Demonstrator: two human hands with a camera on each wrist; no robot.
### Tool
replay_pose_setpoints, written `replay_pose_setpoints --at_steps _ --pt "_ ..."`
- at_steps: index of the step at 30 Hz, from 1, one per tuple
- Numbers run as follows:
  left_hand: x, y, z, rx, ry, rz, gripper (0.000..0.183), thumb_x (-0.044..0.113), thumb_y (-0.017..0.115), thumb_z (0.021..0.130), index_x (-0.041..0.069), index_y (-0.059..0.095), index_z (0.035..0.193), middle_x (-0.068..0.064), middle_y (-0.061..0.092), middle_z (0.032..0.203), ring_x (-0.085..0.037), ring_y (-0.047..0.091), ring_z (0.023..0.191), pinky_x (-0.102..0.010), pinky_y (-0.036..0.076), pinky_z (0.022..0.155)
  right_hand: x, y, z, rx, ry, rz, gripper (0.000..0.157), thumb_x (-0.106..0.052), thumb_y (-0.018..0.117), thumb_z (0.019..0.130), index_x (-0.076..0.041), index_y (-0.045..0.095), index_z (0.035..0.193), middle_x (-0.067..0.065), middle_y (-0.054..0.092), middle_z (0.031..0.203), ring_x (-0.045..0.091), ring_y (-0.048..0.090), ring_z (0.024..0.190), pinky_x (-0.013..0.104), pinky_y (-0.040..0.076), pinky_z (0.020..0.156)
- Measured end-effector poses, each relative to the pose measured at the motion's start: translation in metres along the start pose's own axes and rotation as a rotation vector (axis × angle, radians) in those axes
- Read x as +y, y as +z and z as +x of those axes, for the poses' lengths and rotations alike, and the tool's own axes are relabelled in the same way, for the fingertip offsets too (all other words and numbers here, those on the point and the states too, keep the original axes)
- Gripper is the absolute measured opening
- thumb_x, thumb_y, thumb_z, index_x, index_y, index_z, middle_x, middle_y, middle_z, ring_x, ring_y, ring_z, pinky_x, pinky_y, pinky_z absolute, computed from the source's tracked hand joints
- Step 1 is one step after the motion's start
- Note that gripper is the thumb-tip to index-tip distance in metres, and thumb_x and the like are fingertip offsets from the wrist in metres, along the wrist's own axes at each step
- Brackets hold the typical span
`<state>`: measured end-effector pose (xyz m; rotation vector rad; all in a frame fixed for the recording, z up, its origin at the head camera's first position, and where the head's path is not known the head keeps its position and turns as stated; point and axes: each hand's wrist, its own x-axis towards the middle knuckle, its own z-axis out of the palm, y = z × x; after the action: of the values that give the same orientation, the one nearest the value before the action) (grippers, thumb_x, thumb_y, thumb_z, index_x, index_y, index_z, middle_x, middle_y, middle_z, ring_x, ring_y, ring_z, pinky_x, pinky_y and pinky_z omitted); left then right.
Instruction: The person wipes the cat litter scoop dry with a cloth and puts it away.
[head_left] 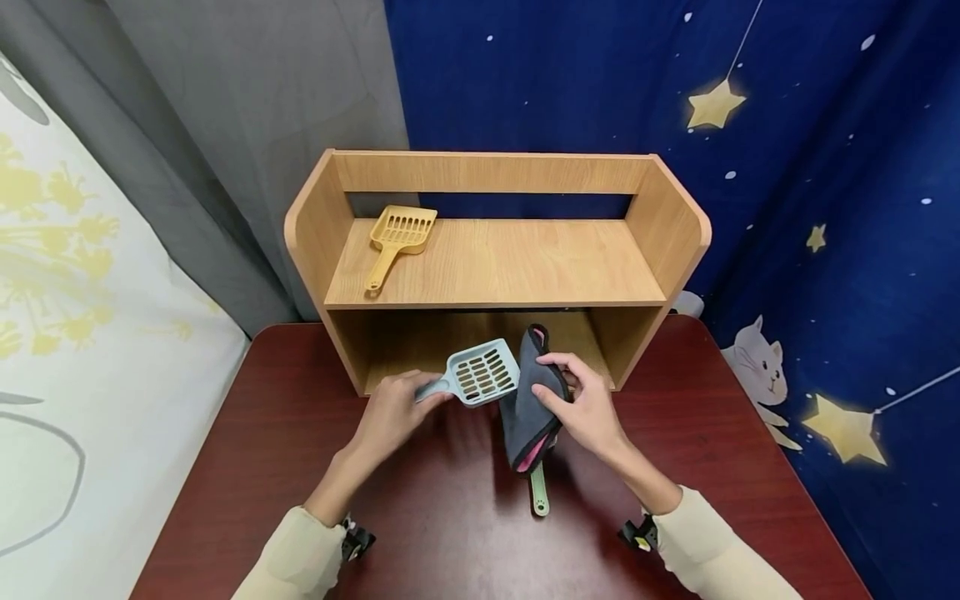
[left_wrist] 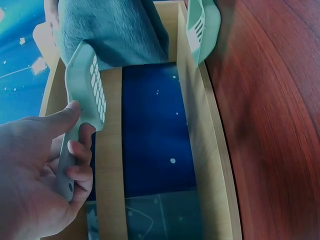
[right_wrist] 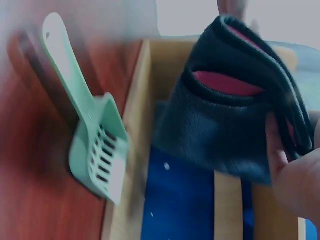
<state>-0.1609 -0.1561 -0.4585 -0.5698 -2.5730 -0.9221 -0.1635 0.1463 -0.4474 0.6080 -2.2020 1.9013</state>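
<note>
We have tabletop beyond both ends of the shelf and in front. There, our left hand grips the blue scoop by its handle; our right hand pinches the gray cloth, partly hiding the green scoop below. The yellow scoop lies on the shelf's left.

Reddish-brown table of grained wood, bearing a two-tier shelf in pale wood. A green scoop lies on the tabletop before the shelf; a yellow scoop lies on its upper board, left, handle frontward.
</note>
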Motion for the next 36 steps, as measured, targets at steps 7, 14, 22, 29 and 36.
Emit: replay_pose_setpoints --at_steps 7,14,22,29,36 --pt "0.006 0.007 0.006 0.036 -0.052 0.006 0.029 0.018 0.087 0.088 -0.001 0.081 0.109 -0.014 0.079 0.097 -0.028 0.075 0.083 -0.046 0.058 0.072 0.003 0.038 -0.010 0.082 -0.060 0.028 0.044 0.012 0.082 0.084 0.000 0.064 0.123 0.026 0.072 0.101 0.013 0.071 0.073 0.028 0.061 0.062" --pt "0.016 0.012 0.009 0.052 -0.081 0.007 0.029 0.017 0.085 0.090 -0.003 0.080 0.111 -0.017 0.079 0.099 -0.031 0.075 0.085 -0.047 0.058 0.072 0.001 0.073 -0.020 0.013 -0.190 -0.032 0.046 0.011 0.087 0.078 -0.001 0.067 0.118 0.018 0.069 0.098 0.007 0.061 0.072 0.023 0.054 0.056" --pt "0.018 0.010 0.007 0.054 -0.094 -0.020 0.028 0.017 0.086 0.090 -0.001 0.081 0.110 -0.013 0.079 0.095 -0.028 0.075 0.082 -0.045 0.057 0.069 0.008 0.059 -0.016 0.083 -0.201 -0.126 0.046 0.017 0.087 0.072 0.003 0.068 0.112 0.020 0.071 0.094 0.008 0.062 0.067 0.025 0.055 0.052" --pt "0.016 0.004 0.004 0.051 -0.103 -0.054 0.027 0.017 0.085 0.090 -0.001 0.082 0.110 -0.012 0.079 0.094 -0.024 0.074 0.080 -0.043 0.058 0.068 0.015 0.023 0.005 0.149 -0.139 -0.002 0.043 0.018 0.080 0.081 0.006 0.065 0.120 0.026 0.069 0.108 0.015 0.072 0.087 0.028 0.062 0.067" --pt "0.014 0.003 0.003 0.067 -0.100 -0.067 0.027 0.015 0.086 0.090 -0.001 0.082 0.111 -0.012 0.079 0.095 -0.024 0.075 0.082 -0.044 0.058 0.069 0.015 0.023 0.009 0.134 -0.166 -0.023 0.041 0.014 0.081 0.083 0.003 0.066 0.120 0.023 0.069 0.107 0.015 0.072 0.081 0.029 0.062 0.064"
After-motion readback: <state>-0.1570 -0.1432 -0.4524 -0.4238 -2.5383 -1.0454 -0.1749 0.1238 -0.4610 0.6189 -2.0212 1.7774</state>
